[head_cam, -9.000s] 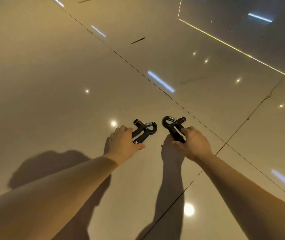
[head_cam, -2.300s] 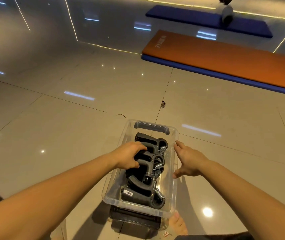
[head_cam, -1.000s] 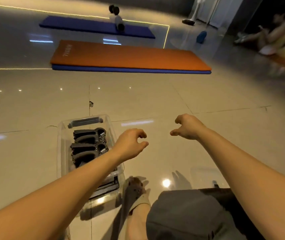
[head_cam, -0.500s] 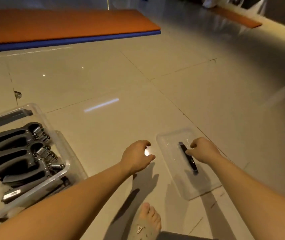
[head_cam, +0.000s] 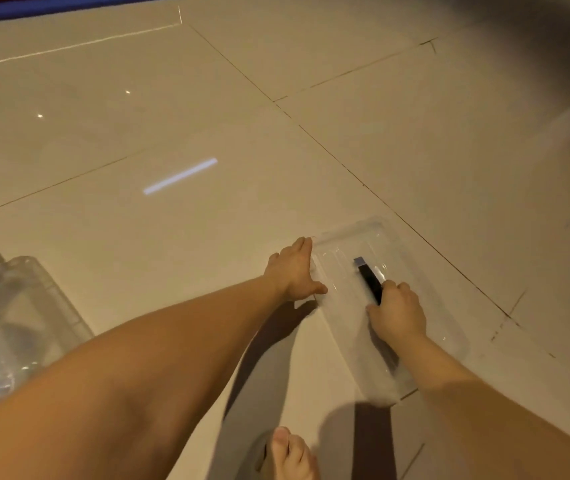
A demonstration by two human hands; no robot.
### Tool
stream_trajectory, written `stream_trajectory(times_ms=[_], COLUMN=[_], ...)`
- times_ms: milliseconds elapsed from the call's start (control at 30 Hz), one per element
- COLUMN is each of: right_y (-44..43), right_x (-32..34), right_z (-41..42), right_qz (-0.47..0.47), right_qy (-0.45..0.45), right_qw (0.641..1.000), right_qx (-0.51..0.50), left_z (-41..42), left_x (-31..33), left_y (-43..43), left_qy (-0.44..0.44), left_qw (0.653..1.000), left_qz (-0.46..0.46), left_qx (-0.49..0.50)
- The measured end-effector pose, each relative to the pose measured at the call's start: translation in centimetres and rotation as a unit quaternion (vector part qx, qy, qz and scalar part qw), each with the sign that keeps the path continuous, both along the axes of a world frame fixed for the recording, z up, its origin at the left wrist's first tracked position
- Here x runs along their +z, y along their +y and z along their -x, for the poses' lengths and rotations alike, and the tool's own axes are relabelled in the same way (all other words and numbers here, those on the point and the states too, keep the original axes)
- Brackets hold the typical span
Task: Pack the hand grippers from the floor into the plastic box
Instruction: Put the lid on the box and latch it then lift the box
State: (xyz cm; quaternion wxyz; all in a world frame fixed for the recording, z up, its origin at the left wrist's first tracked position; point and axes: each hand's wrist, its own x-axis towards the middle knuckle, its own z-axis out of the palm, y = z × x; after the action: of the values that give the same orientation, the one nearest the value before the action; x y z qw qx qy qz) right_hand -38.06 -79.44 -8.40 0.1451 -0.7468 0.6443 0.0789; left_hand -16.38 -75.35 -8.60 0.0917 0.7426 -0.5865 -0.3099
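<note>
On the glossy tiled floor [head_cam: 207, 98] a clear lid [head_cam: 345, 296] lies flat. The right hand [head_cam: 397, 311] closes on its dark handle [head_cam: 368, 277]; the left hand [head_cam: 292, 271], fingers extended, touches its edge. The plastic box [head_cam: 30, 306] sits far left, grippers barely visible. Lifting level with both hands should help.

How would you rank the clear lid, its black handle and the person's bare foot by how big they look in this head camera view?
1. Clear lid, easily the largest.
2. Bare foot, though the frame cuts it off and it sits nearer the camera, so this rank is unsure.
3. Black handle, partly covered by the right hand.
</note>
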Motion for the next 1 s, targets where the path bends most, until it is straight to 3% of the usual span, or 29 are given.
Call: stream_trajectory(times_ms=[200,300,533,733,867,1000], right_y=[-0.9,-0.3,-0.1,1.7,5.5,10.5], right_x=[0.3,0.6,6.8,17.5,25.5,32.0], right_z=[0.0,-0.8,-7.6,-16.6,-22.5,-27.7], right_qz=[-0.04,-0.061,0.052,0.143,0.173,0.159], right_qy=[-0.043,-0.047,-0.08,-0.122,-0.121,-0.093], right_qw=[0.996,0.996,0.986,0.927,0.888,0.86], right_qx=[-0.063,-0.051,0.138,0.324,0.409,0.477], left_z=[-0.9,-1.8,-7.6,-14.7,-18.6,-21.2], left_x=[-0.5,-0.3,4.3,14.9,22.4,28.0], left_y=[0.6,1.5,6.7,14.4,20.7,27.7], left_qy=[0.022,-0.008,0.025,-0.023,-0.072,0.013], left_qw=[0.998,0.997,0.963,0.935,0.928,0.923], left_qz=[0.028,0.011,0.045,0.137,0.136,0.113], left_qx=[0.057,0.083,0.265,0.326,0.338,0.368])
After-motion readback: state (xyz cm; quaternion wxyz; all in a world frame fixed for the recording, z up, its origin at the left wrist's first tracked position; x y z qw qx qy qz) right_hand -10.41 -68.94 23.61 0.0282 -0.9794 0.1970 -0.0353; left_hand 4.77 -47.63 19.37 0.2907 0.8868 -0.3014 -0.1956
